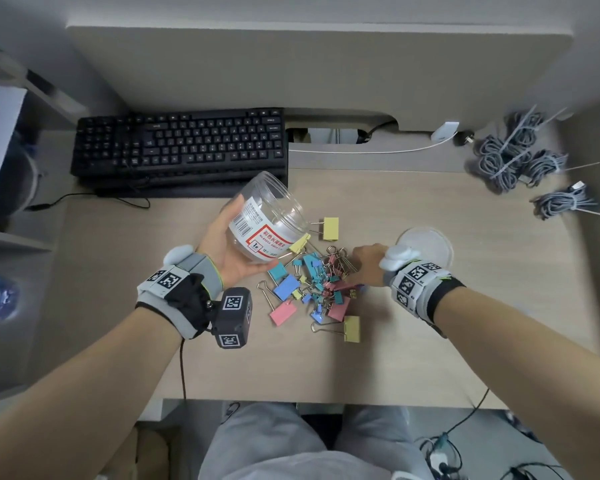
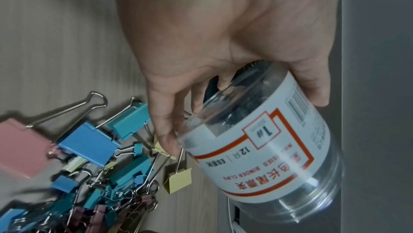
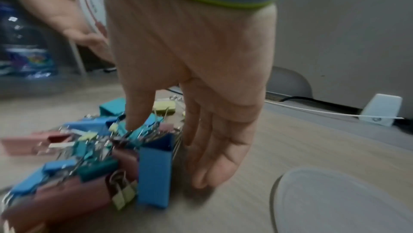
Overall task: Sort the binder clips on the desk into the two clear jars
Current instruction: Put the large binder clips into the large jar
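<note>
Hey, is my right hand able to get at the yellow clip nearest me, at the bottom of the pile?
Probably yes. The right hand is open at the pile's right edge, holding nothing, and the yellow clip lies apart on bare desk with nothing over it. The left hand holds the jar on the other side.

Office desk, cubicle type.
Black keyboard [image 1: 179,148] upper left, grey partition [image 1: 291,64] behind, bundled cables [image 1: 520,154] upper right.

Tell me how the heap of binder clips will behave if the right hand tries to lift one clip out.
The clips will probably come up tangled: their wire handles interlock in the heap. Each looks small and stiff, so likely light and rigid. The right hand with straight fingers at the heap's edge would likely slide it across the smooth desk as a clump.
</note>
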